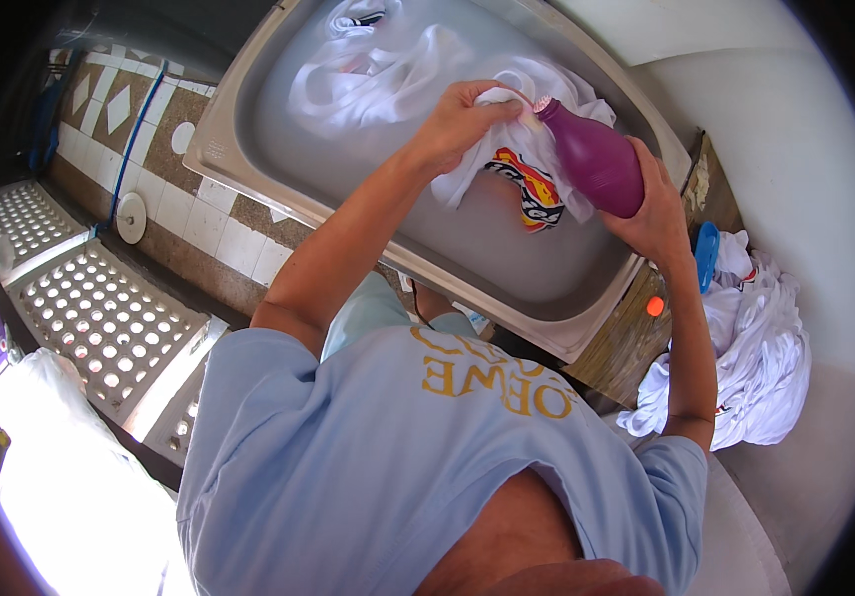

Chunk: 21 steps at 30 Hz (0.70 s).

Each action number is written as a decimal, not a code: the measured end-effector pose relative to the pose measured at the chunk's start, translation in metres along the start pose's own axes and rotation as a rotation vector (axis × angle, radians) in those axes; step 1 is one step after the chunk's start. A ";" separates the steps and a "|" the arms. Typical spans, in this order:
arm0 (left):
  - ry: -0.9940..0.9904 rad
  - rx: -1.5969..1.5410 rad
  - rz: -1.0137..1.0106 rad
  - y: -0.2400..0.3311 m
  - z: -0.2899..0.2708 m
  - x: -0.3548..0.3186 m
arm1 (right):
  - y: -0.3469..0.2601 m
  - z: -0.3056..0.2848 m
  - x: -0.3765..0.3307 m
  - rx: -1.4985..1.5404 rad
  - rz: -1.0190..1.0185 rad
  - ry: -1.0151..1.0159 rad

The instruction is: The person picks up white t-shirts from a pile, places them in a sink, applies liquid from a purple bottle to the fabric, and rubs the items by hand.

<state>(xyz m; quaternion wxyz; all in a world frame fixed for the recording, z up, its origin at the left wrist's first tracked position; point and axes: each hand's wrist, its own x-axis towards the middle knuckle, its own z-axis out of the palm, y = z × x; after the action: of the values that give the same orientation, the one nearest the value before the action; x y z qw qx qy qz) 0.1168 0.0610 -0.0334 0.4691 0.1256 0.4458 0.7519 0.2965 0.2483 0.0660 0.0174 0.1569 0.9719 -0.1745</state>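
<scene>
My right hand (pixel 651 211) grips a purple plastic bottle (pixel 591 157) around its base. The bottle tilts so that its pale, ridged mouth (pixel 544 105) points left, against or just above a white garment (pixel 507 154). Pinched in my left hand (pixel 469 121) is a raised part of that garment, close to the bottle's mouth. Its red, yellow and black print (pixel 527 191) hangs down at the water. Below both hands is a large beige basin (pixel 248 189) of cloudy water. Another white garment (pixel 388 79) floats in it at the far left.
A wooden board (pixel 626 343) right of the basin carries a small orange cap (pixel 655 306). Beyond it lie a blue plastic item (pixel 707 253) and a heap of white clothes (pixel 760 358) by the pale wall. Perforated grey panels (pixel 99 318) stand at left on the tiled floor (pixel 194 219).
</scene>
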 end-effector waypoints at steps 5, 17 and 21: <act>-0.027 -0.045 -0.013 -0.002 -0.001 0.000 | -0.001 0.013 -0.014 0.006 0.024 0.053; -0.053 0.124 0.036 -0.003 0.001 -0.003 | -0.002 0.023 -0.024 -0.035 0.027 0.086; -0.003 0.259 0.109 -0.003 0.004 -0.001 | -0.007 0.019 -0.023 0.091 0.060 0.113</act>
<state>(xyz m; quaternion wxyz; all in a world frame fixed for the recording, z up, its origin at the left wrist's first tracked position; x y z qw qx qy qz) 0.1212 0.0626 -0.0330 0.4083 0.2101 0.5308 0.7123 0.3158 0.2286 0.0523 -0.0393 0.1959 0.9574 -0.2086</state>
